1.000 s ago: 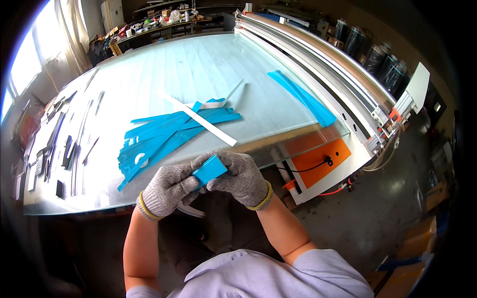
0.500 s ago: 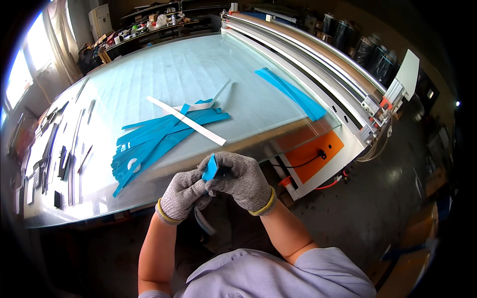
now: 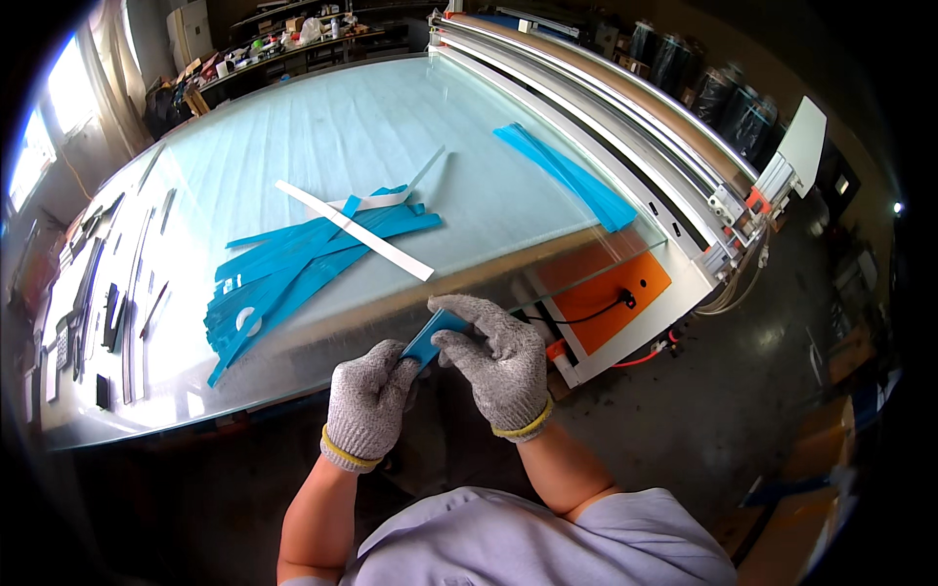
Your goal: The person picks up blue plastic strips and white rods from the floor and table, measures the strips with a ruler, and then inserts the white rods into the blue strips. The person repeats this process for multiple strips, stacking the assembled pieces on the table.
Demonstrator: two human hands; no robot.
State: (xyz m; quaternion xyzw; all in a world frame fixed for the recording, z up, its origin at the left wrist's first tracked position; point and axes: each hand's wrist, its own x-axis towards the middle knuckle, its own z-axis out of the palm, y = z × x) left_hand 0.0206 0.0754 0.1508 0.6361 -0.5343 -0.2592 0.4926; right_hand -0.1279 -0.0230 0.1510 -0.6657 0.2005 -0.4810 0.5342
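Both of my hands wear grey knit gloves with yellow cuffs and are held just off the near edge of a glass-topped table (image 3: 391, 103). Between them is a blue strip (image 3: 424, 344), tilted up to the right. My left hand (image 3: 369, 402) pinches its lower end between thumb and fingers. At the upper end, my right hand (image 3: 503, 366) has its fingers curled over the strip and its thumb against the face. On the glass, ahead and to the left, lies a loose pile of blue strips (image 3: 283, 269), with a white strip (image 3: 376, 242) across it.
A smaller bundle of blue strips (image 3: 572, 181) lies at the table's right side. Beyond it runs a long roller machine (image 3: 606, 117) with an orange panel (image 3: 625, 303). Various tools and dark bars (image 3: 127, 303) lie along the left side. A cluttered shelf (image 3: 283, 54) stands behind.
The blue strip has turned so more of its length shows. My right hand has moved right and opened its grip toward the upper end; my left hand has shifted slightly down and right.
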